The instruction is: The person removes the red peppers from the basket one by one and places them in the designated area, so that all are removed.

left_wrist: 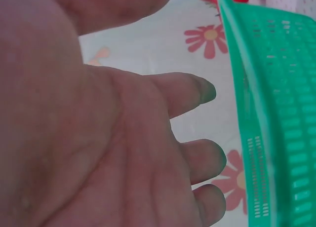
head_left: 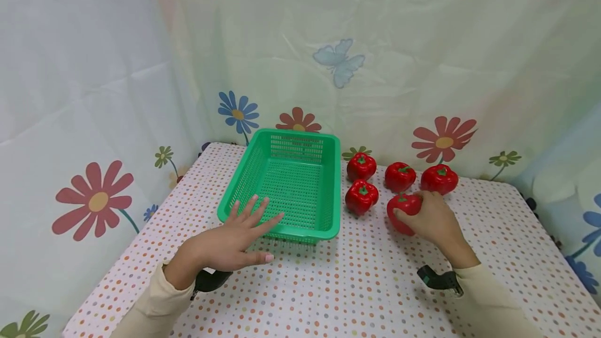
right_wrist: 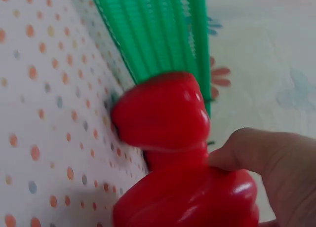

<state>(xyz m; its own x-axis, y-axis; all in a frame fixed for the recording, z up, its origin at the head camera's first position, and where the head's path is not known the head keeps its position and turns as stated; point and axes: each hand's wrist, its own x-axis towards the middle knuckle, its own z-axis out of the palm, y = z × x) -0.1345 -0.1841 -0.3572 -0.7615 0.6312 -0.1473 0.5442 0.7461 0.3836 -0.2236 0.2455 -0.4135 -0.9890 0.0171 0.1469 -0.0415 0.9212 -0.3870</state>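
My right hand (head_left: 434, 220) grips a red bell pepper (head_left: 403, 215), thumb on its near side and fingers behind. The same pepper (right_wrist: 187, 202) fills the bottom of the right wrist view, with the thumb pressed on its top. Over the near left corner of a green plastic basket (head_left: 333, 192), my left hand (head_left: 230, 244) is spread, palm down, holding nothing. Its fingers (left_wrist: 180, 94) stretch toward the basket wall (left_wrist: 256, 177) in the left wrist view. No pepper lies inside the basket.
More red bell peppers stand right of the basket: two beside it, one in front (head_left: 361, 197) and one behind (head_left: 361, 166), and two farther right, a middle one (head_left: 400, 177) and a right one (head_left: 439, 179). A dotted cloth (head_left: 319, 291) covers the table; a flowered curtain (head_left: 399, 67) hangs behind.
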